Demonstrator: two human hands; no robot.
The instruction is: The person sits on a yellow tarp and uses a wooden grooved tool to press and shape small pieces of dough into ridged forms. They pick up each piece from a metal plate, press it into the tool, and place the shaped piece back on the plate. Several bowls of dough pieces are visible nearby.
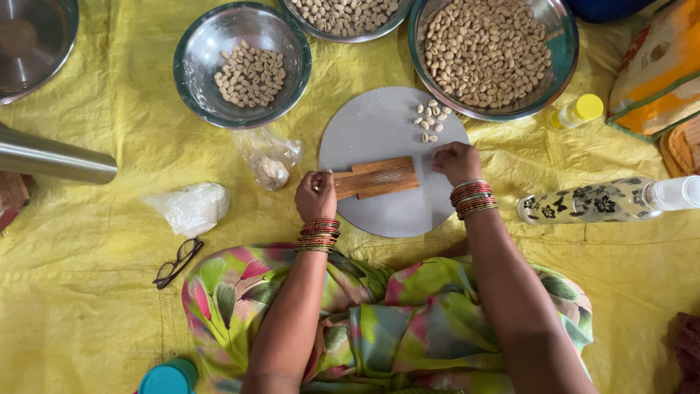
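Note:
A ridged wooden board (pixel 379 177) lies on a round grey board (pixel 379 131) on the yellow sheet. My left hand (pixel 315 195) grips the wooden board's left end. My right hand (pixel 456 160) rests closed on the grey board just right of the wooden board, fingertips pinched; whether it holds a piece I cannot tell. A small cluster of pale shaped dough pieces (pixel 432 119) sits on the grey board above my right hand. Both wrists wear red and gold bangles.
Three steel bowls with pale pieces stand at the back: one at left (pixel 191 80), one at middle top (pixel 343 14), a full one at right (pixel 565 51). A floral bottle (pixel 590 202), small yellow-capped bottle (pixel 580 111), plastic bags (pixel 193 206), glasses (pixel 177 261), steel cylinder (pixel 55 157).

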